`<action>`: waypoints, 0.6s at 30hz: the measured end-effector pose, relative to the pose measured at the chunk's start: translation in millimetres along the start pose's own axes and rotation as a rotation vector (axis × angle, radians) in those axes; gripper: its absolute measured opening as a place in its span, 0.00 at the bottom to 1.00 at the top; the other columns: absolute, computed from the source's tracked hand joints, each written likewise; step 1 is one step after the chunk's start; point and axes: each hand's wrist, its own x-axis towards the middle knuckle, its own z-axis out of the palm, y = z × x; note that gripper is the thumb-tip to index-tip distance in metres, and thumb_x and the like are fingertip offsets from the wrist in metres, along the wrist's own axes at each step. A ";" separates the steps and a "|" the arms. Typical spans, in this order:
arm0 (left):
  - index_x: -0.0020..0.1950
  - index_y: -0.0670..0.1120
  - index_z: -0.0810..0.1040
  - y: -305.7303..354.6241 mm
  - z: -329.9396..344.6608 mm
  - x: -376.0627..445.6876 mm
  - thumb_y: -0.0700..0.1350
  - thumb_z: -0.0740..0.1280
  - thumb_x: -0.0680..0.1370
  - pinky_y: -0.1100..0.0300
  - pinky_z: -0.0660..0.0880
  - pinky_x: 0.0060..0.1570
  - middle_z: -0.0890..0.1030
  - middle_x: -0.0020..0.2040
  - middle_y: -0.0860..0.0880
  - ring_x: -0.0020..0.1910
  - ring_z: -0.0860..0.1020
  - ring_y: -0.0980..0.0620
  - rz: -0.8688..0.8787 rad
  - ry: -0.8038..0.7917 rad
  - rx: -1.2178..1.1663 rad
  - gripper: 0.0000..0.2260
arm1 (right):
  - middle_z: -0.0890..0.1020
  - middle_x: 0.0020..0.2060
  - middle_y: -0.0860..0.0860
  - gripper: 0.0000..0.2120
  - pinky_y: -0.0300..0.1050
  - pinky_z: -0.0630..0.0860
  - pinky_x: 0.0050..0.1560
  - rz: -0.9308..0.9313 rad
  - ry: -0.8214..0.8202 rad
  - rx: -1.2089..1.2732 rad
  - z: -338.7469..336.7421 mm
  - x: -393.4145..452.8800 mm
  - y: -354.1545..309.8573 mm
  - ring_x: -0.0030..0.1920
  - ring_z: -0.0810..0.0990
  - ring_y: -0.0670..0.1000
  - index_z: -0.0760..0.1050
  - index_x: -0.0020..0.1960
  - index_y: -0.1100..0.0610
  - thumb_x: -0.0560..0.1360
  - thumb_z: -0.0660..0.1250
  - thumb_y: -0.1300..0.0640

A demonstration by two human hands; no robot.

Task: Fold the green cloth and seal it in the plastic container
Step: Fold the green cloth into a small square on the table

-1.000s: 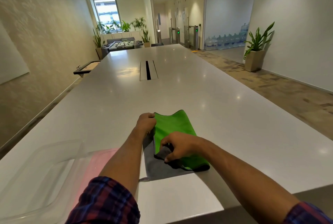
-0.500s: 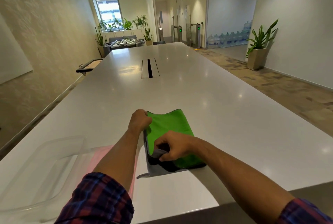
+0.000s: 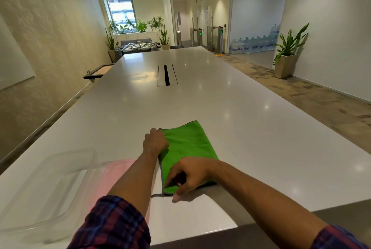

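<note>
Green microfibre, by the look of it, lay folded into a long panel on the white table, running from the near edge away from us, a little right of centre. The green cloth showed a thin grey binding along its left edge, and a short grey tab stuck out at the near left corner.

We had our left hand at the far left corner, fingers curled shut on the edge of the cloth. Our right hand sat at the near left corner, thumb and fingertips pinched together on the layers there, pressing them against the table. Both grips were clamped on the same long left edge.

We judged the cloth light, soft and limp, so it would sag and slide open if lifted by one corner. The safest hold seemed to be the stacked corners, both layers pinched at once, so the fold would stay aligned for another fold across its length.

Just left of the cloth, under our left forearm, lay a flat pink lid. Further left, near the table's near left corner, stood the clear plastic container, open and with nothing visible inside, within easy reach.
</note>
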 end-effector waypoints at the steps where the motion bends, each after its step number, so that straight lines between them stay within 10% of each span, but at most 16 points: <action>1: 0.66 0.39 0.73 0.4 1.7 -1.5 0.41 0.64 0.75 0.48 0.74 0.59 0.70 0.65 0.40 0.64 0.72 0.37 -0.002 0.001 0.038 0.19 | 0.79 0.41 0.41 0.19 0.37 0.72 0.43 0.001 -0.039 0.027 0.9 -0.7 0.6 0.41 0.78 0.44 0.83 0.62 0.47 0.73 0.76 0.44; 5: 0.68 0.41 0.71 4.3 4.1 -7.8 0.42 0.64 0.74 0.49 0.72 0.59 0.69 0.66 0.40 0.62 0.72 0.38 0.051 0.103 0.139 0.21 | 0.81 0.40 0.43 0.12 0.43 0.76 0.46 -0.006 0.000 0.247 0.3 -2.8 7.3 0.41 0.79 0.45 0.86 0.56 0.50 0.74 0.76 0.47; 11: 0.76 0.39 0.67 21.3 13.8 -23.4 0.47 0.64 0.76 0.49 0.67 0.70 0.66 0.77 0.41 0.75 0.66 0.41 0.210 0.168 0.125 0.29 | 0.83 0.56 0.46 0.15 0.50 0.79 0.54 0.349 0.741 -0.069 -6.5 10.0 44.1 0.54 0.82 0.51 0.79 0.63 0.48 0.79 0.67 0.47; 18: 0.82 0.41 0.45 25.9 55.7 -36.9 0.58 0.46 0.84 0.47 0.45 0.79 0.46 0.83 0.42 0.82 0.46 0.43 0.117 -0.020 0.109 0.32 | 0.49 0.83 0.53 0.36 0.52 0.46 0.80 0.652 0.457 -0.238 26.2 8.5 89.4 0.82 0.46 0.51 0.50 0.83 0.52 0.82 0.43 0.33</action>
